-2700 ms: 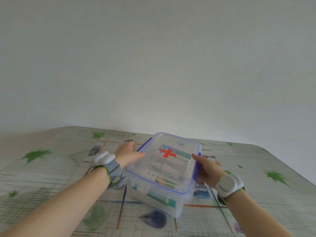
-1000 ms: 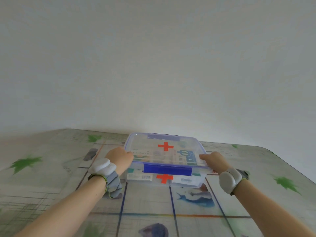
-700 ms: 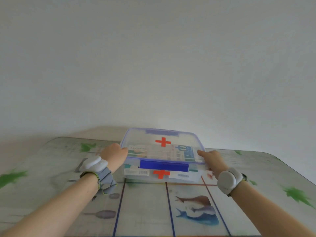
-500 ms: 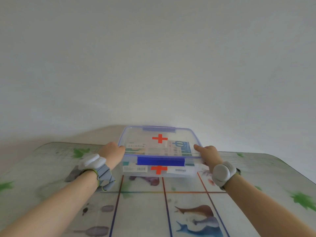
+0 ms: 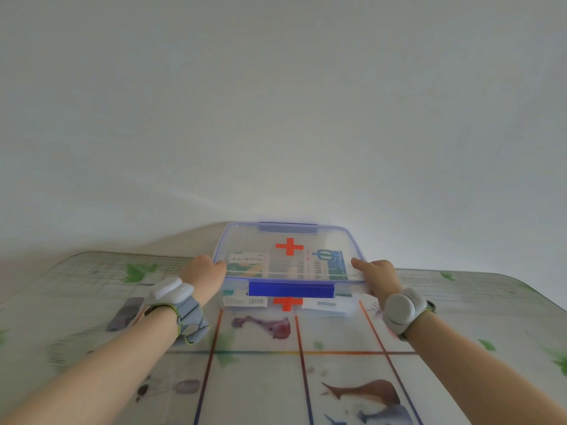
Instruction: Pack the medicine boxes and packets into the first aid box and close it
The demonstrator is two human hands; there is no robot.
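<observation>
Behind the left grip (image 5: 204, 276), a white oblong plastic module (image 5: 168, 290) sits on a grey woven wristband (image 5: 190, 314) edged in yellow-green, with a loose tail. Behind the right grip (image 5: 379, 276), a round pale-grey disc (image 5: 399, 308) sits on a grey strap (image 5: 428, 305). Both forearms are bare.

Red crosses (image 5: 289, 246) on first aid box (image 5: 348, 306) lid & front — rest illegible.

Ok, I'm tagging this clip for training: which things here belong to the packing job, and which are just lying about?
Job: first aid box, lid on; medicine boxes inside it; blue front latch; left hand and right hand, gripping its ends.
Just there: patterned table; white wrist devices on both arms.
</observation>
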